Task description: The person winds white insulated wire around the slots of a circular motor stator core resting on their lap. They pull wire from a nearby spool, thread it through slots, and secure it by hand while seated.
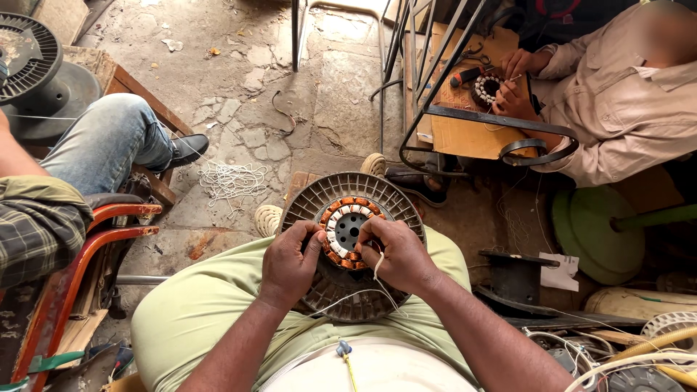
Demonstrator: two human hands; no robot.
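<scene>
Left hand [290,263]: rests on the left rim of the wound ring [349,232], fingers [314,234] curled narrow and pinching at the ring's left coils.

Wound ring: round, flat, face up toward the camera; being circular it has no clear long axis. Copper-orange coils run round the upper and lower arc, white wrapped coils on the left side, a grey hub with small holes in the middle. It sits centred on a grey ribbed disc [370,190], which lies across the person's lap on pale green trousers [196,305]. The ring lies between the two hands, touched by both.

Right hand [398,254]: on the ring's right rim, fingers [369,231] bent close together, holding a white cord [378,267] that hangs down over the disc.

Beyond, left to right: a seated person's blue-jeaned leg [109,141]; a tangle of white string [232,180] on the stone floor [247,101]; another person's hands [517,83] at a second, smaller ring [485,88] on cardboard [465,134].
</scene>
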